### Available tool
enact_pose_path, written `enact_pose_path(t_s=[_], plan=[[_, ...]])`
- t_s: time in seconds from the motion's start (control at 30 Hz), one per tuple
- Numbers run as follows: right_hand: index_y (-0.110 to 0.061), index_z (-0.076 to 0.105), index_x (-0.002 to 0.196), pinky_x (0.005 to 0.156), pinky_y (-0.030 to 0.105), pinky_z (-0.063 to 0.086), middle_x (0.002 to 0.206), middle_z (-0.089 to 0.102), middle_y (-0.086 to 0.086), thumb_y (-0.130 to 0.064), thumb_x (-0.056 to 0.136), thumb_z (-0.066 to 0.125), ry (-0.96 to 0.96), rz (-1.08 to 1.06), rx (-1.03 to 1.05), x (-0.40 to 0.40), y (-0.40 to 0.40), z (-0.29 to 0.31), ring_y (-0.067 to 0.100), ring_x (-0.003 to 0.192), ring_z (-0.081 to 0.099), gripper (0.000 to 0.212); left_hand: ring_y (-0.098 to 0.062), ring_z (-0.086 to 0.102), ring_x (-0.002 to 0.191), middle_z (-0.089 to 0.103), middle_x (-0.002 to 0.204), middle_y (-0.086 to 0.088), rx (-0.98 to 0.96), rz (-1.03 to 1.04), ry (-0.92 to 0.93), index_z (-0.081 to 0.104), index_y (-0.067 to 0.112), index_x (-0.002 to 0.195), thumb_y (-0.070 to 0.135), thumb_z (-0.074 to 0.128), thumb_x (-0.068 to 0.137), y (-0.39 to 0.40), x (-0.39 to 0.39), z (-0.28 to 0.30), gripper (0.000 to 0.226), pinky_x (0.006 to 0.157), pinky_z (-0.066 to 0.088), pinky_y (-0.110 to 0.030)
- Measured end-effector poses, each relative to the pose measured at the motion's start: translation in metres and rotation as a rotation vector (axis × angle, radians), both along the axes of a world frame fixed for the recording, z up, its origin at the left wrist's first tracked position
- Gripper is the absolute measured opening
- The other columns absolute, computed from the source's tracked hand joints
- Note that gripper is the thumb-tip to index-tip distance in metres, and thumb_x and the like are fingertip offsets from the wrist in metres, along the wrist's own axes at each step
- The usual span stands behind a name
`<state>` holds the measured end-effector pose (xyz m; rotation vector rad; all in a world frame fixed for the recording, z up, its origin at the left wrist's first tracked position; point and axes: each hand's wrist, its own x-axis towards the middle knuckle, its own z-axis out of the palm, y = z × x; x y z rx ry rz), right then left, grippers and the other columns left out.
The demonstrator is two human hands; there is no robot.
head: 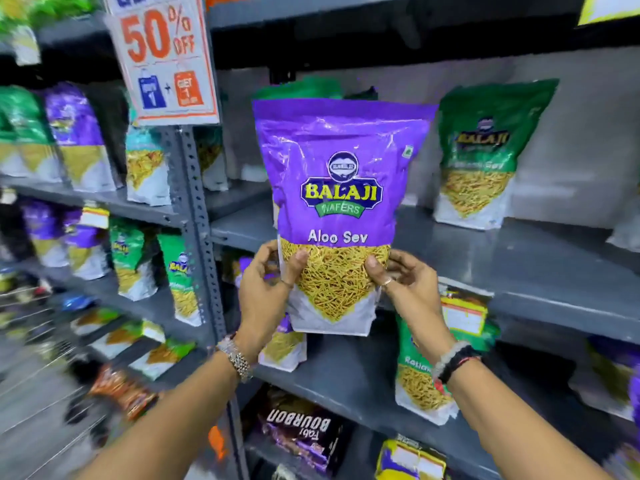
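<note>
A purple Balaji Aloo Sev packet is held upright in front of a grey shelf, its printed face towards me. My left hand grips its lower left edge, thumb on the front and fingers behind. My right hand pinches the lower right edge the same way. The packet's bottom hangs in the air, just in front of the shelf's front edge.
A green Balaji packet stands at the back right of the same shelf. Racks at left hold several purple and green packets. A 50% off sign hangs on the upright post. Bourbon biscuit packs lie on a lower shelf.
</note>
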<state>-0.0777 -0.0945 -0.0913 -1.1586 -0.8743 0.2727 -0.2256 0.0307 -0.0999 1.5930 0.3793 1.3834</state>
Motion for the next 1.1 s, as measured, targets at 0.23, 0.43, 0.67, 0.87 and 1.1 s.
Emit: enact_pose_path(t_s=[0.23, 0.43, 0.67, 0.87, 1.1], plan=[[-0.025, 0.065, 0.088, 0.064, 0.018, 0.051, 0.080, 0.072, 0.004, -0.022, 0.071, 0.077, 0.003, 0.011, -0.261, -0.008, 0.022, -0.105, 0.006, 0.068, 0.063, 0.021, 0.010, 0.056, 0.062, 0.064, 0.068, 0.027, -0.061, -0.058, 0.247, 0.060, 0.047, 0.096, 0.037, 0.065, 0.079, 0.027, -0.028, -0.107, 0.021, 0.059, 0.043, -0.004], [-0.023, 0.059, 0.084, 0.058, 0.008, 0.047, 0.074, 0.063, -0.014, -0.007, 0.071, 0.075, 0.089, -0.021, -0.425, 0.004, 0.027, -0.183, -0.010, 0.060, 0.059, 0.027, -0.015, 0.067, 0.098, 0.068, 0.109, 0.007, -0.162, -0.172, 0.446, 0.051, 0.048, 0.112, 0.062, 0.064, 0.073, 0.045, -0.014, -0.188, 0.043, 0.083, 0.056, -0.033], [-0.004, 0.055, 0.104, 0.054, 0.004, 0.043, 0.059, 0.062, -0.018, 0.001, 0.076, 0.069, 0.122, -0.115, -0.542, 0.037, 0.043, -0.227, -0.010, 0.056, 0.058, 0.032, -0.007, 0.064, 0.105, 0.065, 0.117, 0.003, -0.266, -0.300, 0.523, 0.046, 0.041, 0.116, 0.059, 0.064, 0.073, 0.070, 0.043, -0.232, 0.050, 0.093, 0.055, -0.034], [-0.014, 0.048, 0.083, 0.048, 0.004, 0.036, 0.045, 0.056, -0.020, 0.005, 0.079, 0.064, 0.105, -0.238, -0.592, 0.061, 0.065, -0.240, -0.009, 0.045, 0.048, 0.025, -0.029, 0.060, 0.109, 0.063, 0.113, -0.007, -0.314, -0.288, 0.612, 0.042, 0.016, 0.125, 0.033, 0.061, 0.078, 0.097, 0.091, -0.256, 0.053, 0.100, 0.045, -0.058], [-0.009, 0.051, 0.089, 0.056, 0.002, 0.040, 0.066, 0.052, -0.009, 0.009, 0.079, 0.062, 0.124, -0.268, -0.598, 0.069, 0.071, -0.252, -0.012, 0.052, 0.053, 0.023, -0.010, 0.061, 0.089, 0.061, 0.094, -0.003, -0.328, -0.383, 0.635, 0.046, 0.028, 0.115, 0.012, 0.064, 0.082, 0.113, 0.106, -0.273, 0.041, 0.091, 0.052, -0.042]])
